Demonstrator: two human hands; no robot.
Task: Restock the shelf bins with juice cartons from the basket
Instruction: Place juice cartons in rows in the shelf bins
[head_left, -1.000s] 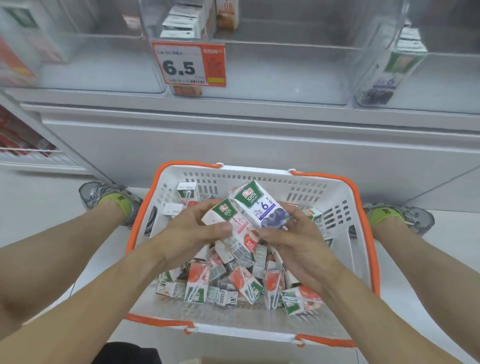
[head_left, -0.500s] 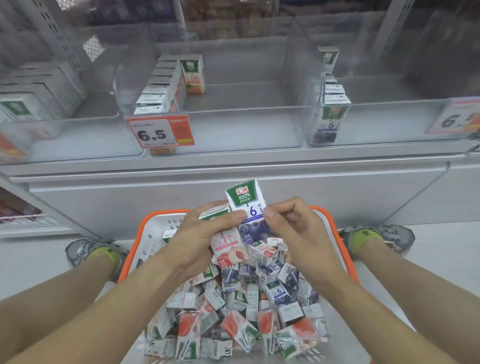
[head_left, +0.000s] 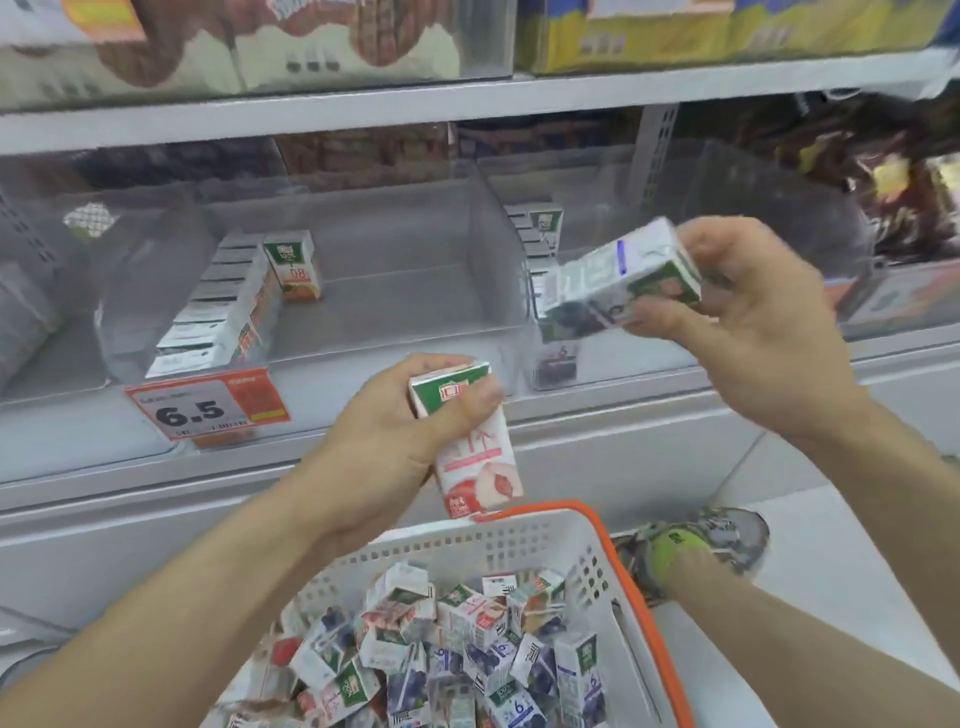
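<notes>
Your left hand (head_left: 384, 441) grips a peach carton (head_left: 470, 441), white with a green top, upright and slightly tilted, above the basket (head_left: 587, 566). Your right hand (head_left: 748, 322) clasps a blueberry carton (head_left: 618, 280) lying sideways, green top toward your palm, in front of the right bin (head_left: 524, 332). Its print is blurred, and your fingers (head_left: 660, 317) cover its lower edge.

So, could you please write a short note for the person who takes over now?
Left hand: holds a peach carton upright, above the basket.
Right hand: holds a blueberry carton on its side, near the right bin.
Middle bin: one row of cartons on its left, mostly bare.
Done: two cartons picked up.
Left: place both; many cartons are in the basket.
</notes>
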